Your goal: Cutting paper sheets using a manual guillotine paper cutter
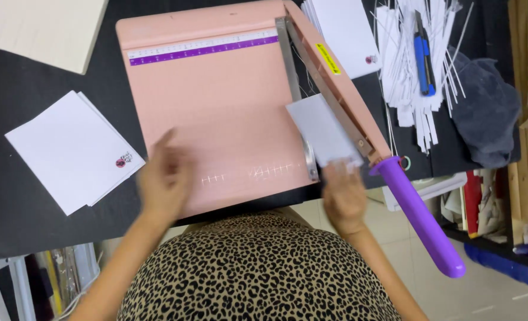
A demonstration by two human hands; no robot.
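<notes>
The left hand (164, 178) is hovering blurred over the lower left of the flat pink guillotine paper cutter (216, 101), fingers spread, its grip open and holding nothing. The right hand (344, 196) is reaching up at lower centre-right, fingertips pinching the near edge of a small pale grey-white paper sheet (323, 131), its grip closed on that sheet. The sheet is lying across the cutter's right edge, under the raised pink blade arm with its long purple plastic handle (421, 220) slanting towards the lower right. The cutter is sitting on a black counter (32, 202). A stack of white paper cards (68, 151) is lying at the left. A heap of thin white paper strips (406, 77) with a blue utility knife (423, 56) on top is filling the upper right, beside a dark grey cloth (486, 113).
</notes>
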